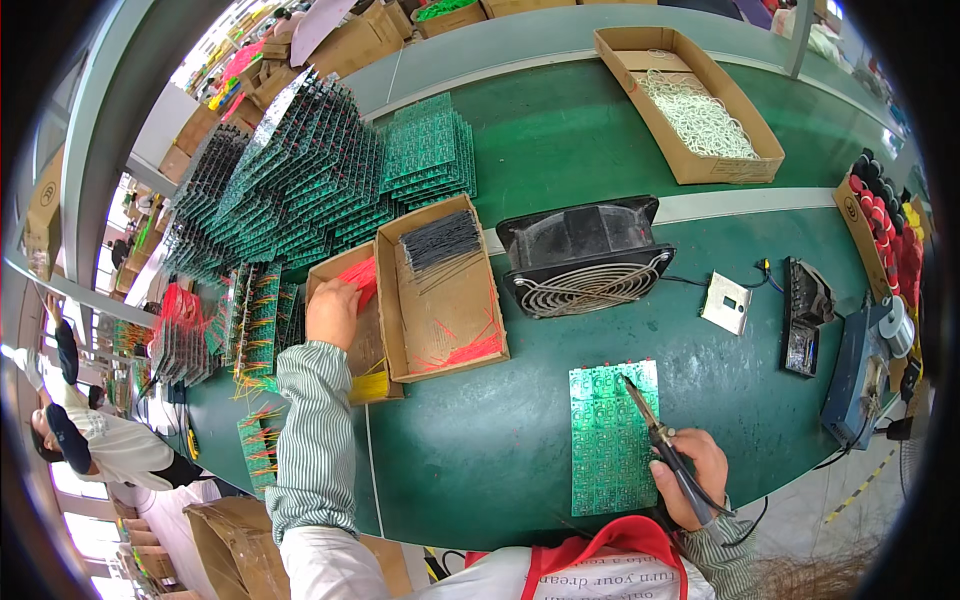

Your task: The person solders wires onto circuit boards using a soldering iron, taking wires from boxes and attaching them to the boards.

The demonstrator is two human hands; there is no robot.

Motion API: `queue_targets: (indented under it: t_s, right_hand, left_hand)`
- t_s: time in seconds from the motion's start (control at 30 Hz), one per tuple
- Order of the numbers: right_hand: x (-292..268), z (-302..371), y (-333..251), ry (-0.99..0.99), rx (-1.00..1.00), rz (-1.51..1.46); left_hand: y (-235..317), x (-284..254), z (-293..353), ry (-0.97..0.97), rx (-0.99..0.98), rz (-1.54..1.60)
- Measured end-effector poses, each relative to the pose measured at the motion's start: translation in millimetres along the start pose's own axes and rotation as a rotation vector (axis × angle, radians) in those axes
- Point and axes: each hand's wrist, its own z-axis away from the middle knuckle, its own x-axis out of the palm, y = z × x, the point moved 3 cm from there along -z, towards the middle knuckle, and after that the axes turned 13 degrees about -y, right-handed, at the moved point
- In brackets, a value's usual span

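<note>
At the left, my left hand [332,312] reaches into a narrow cardboard box, its fingers curled and closed at a bundle of red wires [362,280]. The fingertips are partly hidden there. My right hand [698,470] is wrapped around the handle of a soldering iron [645,408]. The iron's tip points at the upper part of a green circuit board [605,440], which lies flat on the green table in front of me. Small red parts line the board's far edge. Whether the tip touches the board I cannot tell.
A cardboard box [440,320] of black and red wires adjoins the left one. Behind stand stacked circuit boards [300,180]. A black fan [585,255], a metal plate [727,303], a black tray [800,330] and a solder spool [897,328] lie rightward. White rings fill a far carton [690,165].
</note>
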Motion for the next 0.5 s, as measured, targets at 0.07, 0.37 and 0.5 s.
queue_targets:
  t_s: [0.07,0.37,0.5]
  right_hand:
    - [2,-4,-4,-0.015,-0.021,0.064]
    - [32,-2,2,-0.134,-0.184,0.353]
    - [35,1,-1,-0.132,-0.201,0.434]
  left_hand:
    - [6,-5,0,-0.010,-0.003,-0.005]
    - [3,-20,2,-0.082,-0.066,0.084]
    - [15,-36,5,-0.011,0.067,0.125]
